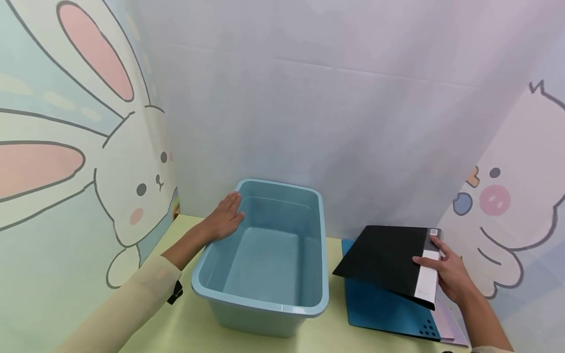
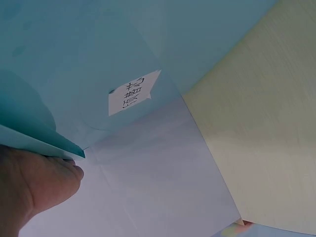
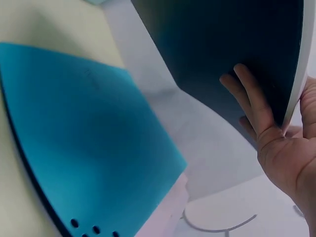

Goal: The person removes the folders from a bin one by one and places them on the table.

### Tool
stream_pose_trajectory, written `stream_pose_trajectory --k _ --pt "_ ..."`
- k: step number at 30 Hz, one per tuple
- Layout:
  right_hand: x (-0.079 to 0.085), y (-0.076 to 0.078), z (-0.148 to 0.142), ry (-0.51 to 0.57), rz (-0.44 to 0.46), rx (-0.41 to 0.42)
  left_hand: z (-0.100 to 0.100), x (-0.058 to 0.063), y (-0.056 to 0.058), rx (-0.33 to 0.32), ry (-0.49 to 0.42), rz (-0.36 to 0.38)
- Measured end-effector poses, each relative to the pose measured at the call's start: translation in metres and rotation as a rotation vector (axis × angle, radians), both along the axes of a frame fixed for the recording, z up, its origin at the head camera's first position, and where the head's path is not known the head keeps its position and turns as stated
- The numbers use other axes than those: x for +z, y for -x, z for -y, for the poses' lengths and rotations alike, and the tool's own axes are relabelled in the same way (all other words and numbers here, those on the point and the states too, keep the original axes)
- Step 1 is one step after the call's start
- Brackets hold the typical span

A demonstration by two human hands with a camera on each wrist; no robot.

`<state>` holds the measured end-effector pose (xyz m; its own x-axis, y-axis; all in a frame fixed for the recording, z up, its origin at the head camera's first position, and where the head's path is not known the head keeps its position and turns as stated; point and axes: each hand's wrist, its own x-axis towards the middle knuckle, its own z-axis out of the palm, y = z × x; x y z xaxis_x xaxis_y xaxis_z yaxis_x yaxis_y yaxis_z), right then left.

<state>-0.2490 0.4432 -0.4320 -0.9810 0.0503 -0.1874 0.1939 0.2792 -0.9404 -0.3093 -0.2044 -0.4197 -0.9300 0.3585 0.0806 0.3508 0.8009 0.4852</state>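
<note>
My left hand (image 1: pixel 224 219) rests on the left rim of a light blue plastic tub (image 1: pixel 260 308), its fingers lying along the edge. A white handwritten label (image 2: pixel 132 94) sticks to the tub's outer wall in the left wrist view. On the right, my right hand (image 1: pixel 450 271) grips a black file folder (image 1: pixel 388 257) by its spine, which bears a white strip. The thumb is on one cover and the fingers spread under the other. This folder is held tilted above a blue folder (image 1: pixel 384 306), which lies flat on the table.
Beneath the blue folder, a pale purple folder (image 1: pixel 451 321) sticks out on the right. Everything stands on a pale yellow-green table (image 1: pixel 194 326). A plain light curtain (image 1: pixel 282 113) hangs behind, with cartoon-printed walls at both sides.
</note>
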Motion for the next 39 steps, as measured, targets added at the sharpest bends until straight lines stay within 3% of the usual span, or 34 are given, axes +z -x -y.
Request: stream_pose_trajectory --k 9,20,24,33,39 --pt "-0.027 0.003 0.011 -0.117 -0.048 0.176 -0.002 0.000 -0.001 0.002 -0.002 0.003" --pt "-0.050 0.013 0.020 -0.115 -0.040 0.295 -0.004 0.000 0.000 0.010 -0.005 0.008" --pt "-0.053 0.015 0.022 -0.160 -0.033 0.302 -0.004 -0.001 0.001 0.015 -0.003 0.006" --pt "-0.054 0.024 0.028 -0.530 0.005 0.254 -0.005 0.003 -0.002 0.004 -0.009 0.012" --pt "-0.059 0.026 0.031 -0.703 -0.089 0.234 -0.006 0.003 -0.001 0.005 0.003 0.010"
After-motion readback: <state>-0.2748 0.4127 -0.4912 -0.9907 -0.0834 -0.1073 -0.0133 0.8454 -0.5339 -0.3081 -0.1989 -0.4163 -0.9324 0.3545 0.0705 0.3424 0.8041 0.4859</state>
